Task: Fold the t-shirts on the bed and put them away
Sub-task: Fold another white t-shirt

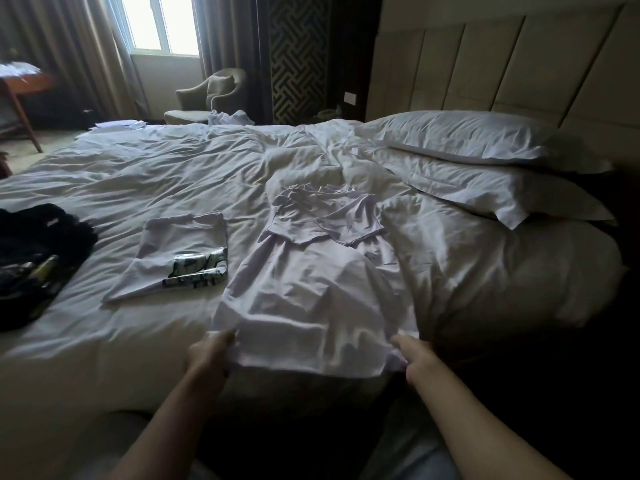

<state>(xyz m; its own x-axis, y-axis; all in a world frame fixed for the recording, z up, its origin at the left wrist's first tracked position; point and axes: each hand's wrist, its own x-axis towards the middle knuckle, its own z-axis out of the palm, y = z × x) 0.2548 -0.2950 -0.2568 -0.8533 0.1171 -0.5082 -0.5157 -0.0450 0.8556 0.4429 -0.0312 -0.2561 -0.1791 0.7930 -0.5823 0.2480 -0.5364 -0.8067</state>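
1. The bed (145, 188) is wide and covered by a rumpled white duvet; a padded headboard (485, 64) stands along its right side.
2. The room is dim. Daylight comes through a window (156, 22) framed by curtains (86, 53), with an armchair (211, 95) below it and a wooden counter (20, 98) at the far left edge.
3. Two white pillows (478, 143) are stacked near the headboard, one on top of the other.
4. Three garments lie on the duvet. A white t-shirt (311, 289) is spread flat in the middle, its sleeves folded inward across the chest. A folded white t-shirt (180, 251) with a dark printed graphic lies just beside it on the left. A dark garment (34, 258) is bunched at the left edge of the bed.
5. More pale cloth is heaped on the armchair seat; what it is cannot be told.
6. The left hand (211, 355) pinches the left corner of the spread t-shirt's hem, fingers curled on the cloth.
7. The right hand (415, 358) pinches the right corner of the same hem, fingers likewise curled round the fabric.
8. The hem is lifted slightly off the duvet at the near edge of the bed.
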